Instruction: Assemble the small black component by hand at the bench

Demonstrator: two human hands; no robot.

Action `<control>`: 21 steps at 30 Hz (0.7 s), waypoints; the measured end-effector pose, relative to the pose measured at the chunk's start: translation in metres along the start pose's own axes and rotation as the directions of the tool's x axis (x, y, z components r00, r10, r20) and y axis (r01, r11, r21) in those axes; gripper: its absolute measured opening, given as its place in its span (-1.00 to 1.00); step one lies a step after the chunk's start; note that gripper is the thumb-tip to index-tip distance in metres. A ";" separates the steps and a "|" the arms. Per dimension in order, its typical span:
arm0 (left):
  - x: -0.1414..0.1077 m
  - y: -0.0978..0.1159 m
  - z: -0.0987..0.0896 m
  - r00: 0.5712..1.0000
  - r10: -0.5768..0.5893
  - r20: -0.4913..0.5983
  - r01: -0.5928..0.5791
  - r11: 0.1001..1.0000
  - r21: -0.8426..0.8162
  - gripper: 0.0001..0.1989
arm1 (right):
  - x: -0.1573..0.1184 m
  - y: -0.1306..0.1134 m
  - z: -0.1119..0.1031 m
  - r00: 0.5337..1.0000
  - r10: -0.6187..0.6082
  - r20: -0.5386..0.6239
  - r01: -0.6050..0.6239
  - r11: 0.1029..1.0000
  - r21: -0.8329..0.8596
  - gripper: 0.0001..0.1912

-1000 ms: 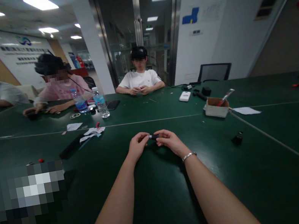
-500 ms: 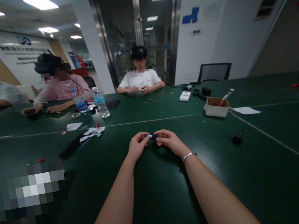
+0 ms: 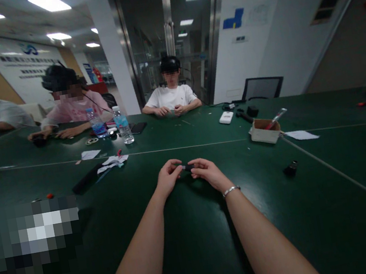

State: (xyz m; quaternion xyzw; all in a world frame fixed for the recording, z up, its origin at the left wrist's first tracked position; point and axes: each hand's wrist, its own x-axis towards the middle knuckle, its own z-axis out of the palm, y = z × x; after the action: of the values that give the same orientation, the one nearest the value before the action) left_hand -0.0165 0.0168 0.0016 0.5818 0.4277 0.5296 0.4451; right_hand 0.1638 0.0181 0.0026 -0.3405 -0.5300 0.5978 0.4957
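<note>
Between my two hands, just above the green table, is a small black stick with a silver end (image 3: 187,168); it looks like a USB drive, but its kind is too small to make out for sure. The thumb and fingers of my left hand (image 3: 169,177) pinch its silver end. My right hand (image 3: 208,172), with a silver bracelet at the wrist, grips the black end between thumb and fingers. Fingertips cover both ends of the stick.
A small open box (image 3: 266,134) holding a tool stands ahead to the right, with a black object (image 3: 291,168) nearer. Crumpled paper (image 3: 113,163) and a water bottle (image 3: 123,126) are at left. Across the table (image 3: 202,247) sits a person in white (image 3: 171,99).
My left fingers have shifted very slightly on the stick, and its silver part looks duller than before. My right hand stays in place.
</note>
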 end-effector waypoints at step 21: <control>0.000 -0.002 0.001 1.000 0.006 -0.015 -0.005 0.999 0.051 -0.71 | -0.001 -0.002 0.002 1.000 0.012 -0.012 -0.012 1.000 0.002 -0.67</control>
State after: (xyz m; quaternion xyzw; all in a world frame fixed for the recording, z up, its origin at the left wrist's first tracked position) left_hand -0.0154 0.0172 -0.0003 0.5903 0.4426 0.5241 0.4255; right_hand 0.1628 0.0160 0.0048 -0.3467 -0.5244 0.5995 0.4954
